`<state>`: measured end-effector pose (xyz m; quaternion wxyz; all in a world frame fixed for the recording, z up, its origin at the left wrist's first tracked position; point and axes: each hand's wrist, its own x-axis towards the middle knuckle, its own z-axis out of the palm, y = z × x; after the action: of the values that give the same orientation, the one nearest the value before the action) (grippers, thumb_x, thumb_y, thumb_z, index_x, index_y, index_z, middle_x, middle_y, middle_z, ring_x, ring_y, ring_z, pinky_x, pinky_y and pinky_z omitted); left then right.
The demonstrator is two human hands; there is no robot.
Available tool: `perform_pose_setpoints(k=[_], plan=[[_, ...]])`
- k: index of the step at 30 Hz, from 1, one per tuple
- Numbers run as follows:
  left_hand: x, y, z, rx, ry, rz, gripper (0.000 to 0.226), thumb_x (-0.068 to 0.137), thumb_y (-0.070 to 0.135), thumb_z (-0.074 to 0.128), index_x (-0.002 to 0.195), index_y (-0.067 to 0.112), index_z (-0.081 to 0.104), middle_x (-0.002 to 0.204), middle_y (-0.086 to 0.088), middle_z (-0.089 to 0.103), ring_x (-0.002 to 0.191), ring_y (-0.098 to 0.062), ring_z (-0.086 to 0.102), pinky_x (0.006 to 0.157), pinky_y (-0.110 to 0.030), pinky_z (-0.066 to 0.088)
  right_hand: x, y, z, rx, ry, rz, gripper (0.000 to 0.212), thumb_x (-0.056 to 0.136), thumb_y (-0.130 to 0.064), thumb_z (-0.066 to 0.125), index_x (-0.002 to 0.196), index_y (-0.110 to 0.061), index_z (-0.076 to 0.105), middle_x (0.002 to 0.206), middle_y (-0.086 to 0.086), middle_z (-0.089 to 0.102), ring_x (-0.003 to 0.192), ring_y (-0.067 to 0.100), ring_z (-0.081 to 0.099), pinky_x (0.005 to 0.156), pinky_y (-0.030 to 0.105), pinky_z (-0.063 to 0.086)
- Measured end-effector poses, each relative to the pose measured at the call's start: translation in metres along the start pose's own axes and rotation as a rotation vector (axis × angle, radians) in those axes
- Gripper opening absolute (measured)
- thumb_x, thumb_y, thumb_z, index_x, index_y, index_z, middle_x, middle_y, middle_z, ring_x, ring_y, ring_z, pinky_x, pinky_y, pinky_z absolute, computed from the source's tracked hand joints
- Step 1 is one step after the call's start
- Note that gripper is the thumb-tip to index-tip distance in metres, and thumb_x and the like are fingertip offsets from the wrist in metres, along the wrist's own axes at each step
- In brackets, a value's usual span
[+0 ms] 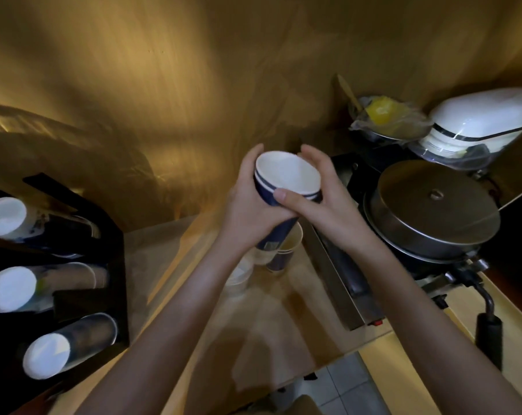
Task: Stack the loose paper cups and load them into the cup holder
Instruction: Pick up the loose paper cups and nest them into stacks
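A stack of dark blue paper cups (286, 178) with white insides is held up over the counter, its open mouth facing me. My left hand (247, 202) wraps the stack's left side. My right hand (316, 196) presses on the rim from the right, thumb across the front. Below the hands, a loose blue cup (285, 253) stands on the counter, with a pale cup (238, 277) lying beside it. The black cup holder (74, 265) stands at the left, its three tubes each showing a white cup end (9, 289).
A metal waffle iron (433, 211) with a black handle (490, 339) fills the right side. Behind it are a bowl with yellow contents (385, 118) and a white lidded container (478, 124). A wooden wall rises at the back. The counter's front edge drops to tiled floor (349, 387).
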<state>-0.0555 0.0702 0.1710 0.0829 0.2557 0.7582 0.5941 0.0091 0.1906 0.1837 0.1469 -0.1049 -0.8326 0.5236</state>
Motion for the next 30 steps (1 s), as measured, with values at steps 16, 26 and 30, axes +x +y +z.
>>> perform_pose_setpoints(k=[16, 26, 30], plan=[[0.020, -0.063, 0.037, 0.219, -0.011, -0.002, 0.093, 0.059, 0.031, 0.083, 0.135, 0.024, 0.032, 0.137, -0.002, 0.040, 0.116, -0.004, 0.036, 0.093, -0.017, 0.033, 0.020, 0.059, 0.009, -0.140, 0.039, 0.008, 0.064, 0.080, -0.035, 0.062, 0.136, -0.017, 0.035, 0.130, -0.001, 0.048, 0.116, 0.011, 0.047, 0.100, 0.029, 0.042], [0.018, -0.106, 0.044, 0.481, -0.219, -0.024, 0.091, 0.060, 0.041, 0.081, 0.134, 0.017, 0.033, 0.135, -0.004, 0.046, 0.122, -0.020, 0.041, 0.094, -0.023, 0.031, 0.011, 0.109, 0.031, -0.005, 0.001, 0.217, 0.042, 0.094, -0.032, 0.046, 0.133, -0.022, 0.036, 0.122, -0.008, 0.047, 0.115, 0.010, 0.047, 0.101, 0.030, 0.043], [0.023, -0.116, 0.042, 0.611, -0.319, -0.039, 0.091, 0.057, 0.043, 0.081, 0.131, 0.014, 0.037, 0.132, -0.007, 0.049, 0.119, -0.023, 0.043, 0.098, -0.034, 0.037, 0.007, 0.125, 0.035, -0.036, -0.021, 0.262, 0.040, 0.096, -0.032, 0.041, 0.135, -0.020, 0.037, 0.131, -0.001, 0.050, 0.116, 0.010, 0.046, 0.103, 0.031, 0.040]])
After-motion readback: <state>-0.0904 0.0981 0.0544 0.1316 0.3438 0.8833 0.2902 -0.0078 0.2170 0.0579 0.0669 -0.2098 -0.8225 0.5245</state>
